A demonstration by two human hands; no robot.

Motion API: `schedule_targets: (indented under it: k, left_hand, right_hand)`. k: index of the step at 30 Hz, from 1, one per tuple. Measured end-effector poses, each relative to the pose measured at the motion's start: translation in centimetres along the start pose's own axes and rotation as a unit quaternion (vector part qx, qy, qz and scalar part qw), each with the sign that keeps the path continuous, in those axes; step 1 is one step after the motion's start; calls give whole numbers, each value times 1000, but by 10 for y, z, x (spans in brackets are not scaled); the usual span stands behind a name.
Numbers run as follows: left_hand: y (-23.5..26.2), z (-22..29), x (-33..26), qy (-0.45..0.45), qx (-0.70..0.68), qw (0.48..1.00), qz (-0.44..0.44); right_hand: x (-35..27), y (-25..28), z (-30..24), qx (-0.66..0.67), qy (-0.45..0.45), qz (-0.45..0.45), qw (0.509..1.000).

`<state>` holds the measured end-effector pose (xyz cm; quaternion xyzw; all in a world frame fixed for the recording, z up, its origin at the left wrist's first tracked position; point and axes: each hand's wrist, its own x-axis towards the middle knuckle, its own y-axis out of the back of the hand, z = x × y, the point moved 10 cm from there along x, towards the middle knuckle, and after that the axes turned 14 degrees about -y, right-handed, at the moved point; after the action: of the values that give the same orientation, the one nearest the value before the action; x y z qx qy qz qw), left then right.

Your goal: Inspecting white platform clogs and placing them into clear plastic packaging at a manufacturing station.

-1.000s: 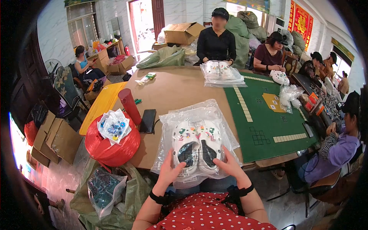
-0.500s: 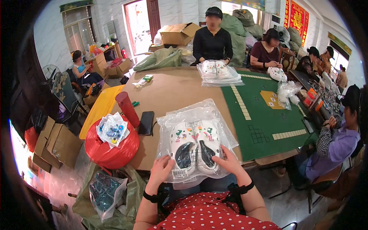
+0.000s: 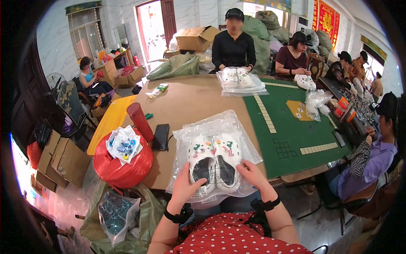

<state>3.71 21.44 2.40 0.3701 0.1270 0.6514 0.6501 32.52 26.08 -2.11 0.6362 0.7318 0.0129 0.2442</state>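
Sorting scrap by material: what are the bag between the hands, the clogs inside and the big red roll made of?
Bag: clear, glossy plastic film, by its creases and glare.
Clogs: probably moulded foam or rubber, smooth white, by the rounded, perforated uppers; film hides the true finish.
Red roll: likely plastic twine or strip, by its shiny, bunched strands.

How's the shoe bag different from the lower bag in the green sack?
The shoe bag holds white shoes; the lower bag holds dark blue-green stuff I can't make out. The left hand and right hand touch the shoe bag; no hand touches the lower bag. The shoe bag is at the edge of the table; the lower bag sits in the green sack, below it. Both are see-through.
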Motion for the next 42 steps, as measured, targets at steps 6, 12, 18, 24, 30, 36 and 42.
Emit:
schedule_targets:
  k: [6, 12, 18, 24, 30, 36, 42]
  left_hand:
    - [2, -6, -5, 2, -68, 997, 28]
    - [-3, -17, -14, 53, -287, 955, 56]
    - [-8, -16, -24, -14, -405, 906, 121]
    - [-13, -8, -23, -29, -478, 870, 118]
    - [-23, -5, -27, -7, -505, 854, 124]
    - [-5, 9, -20, -38, -448, 882, 137]
    - [-3, -10, -17, 1, -335, 934, 124]
  right_hand:
    - [-29, 2, -23, 7, 90, 67, 994]
    - [-57, 4, -36, 145, 110, 57, 982]
    - [-122, 13, -101, 22, 272, 145, 951]
    - [-154, 9, -121, -26, 352, 153, 923]
    - [-160, 6, -122, -29, 388, 151, 909]
    - [-113, 9, -84, 126, 295, 82, 944]
    - [-62, -8, -45, 246, 158, 2, 956]
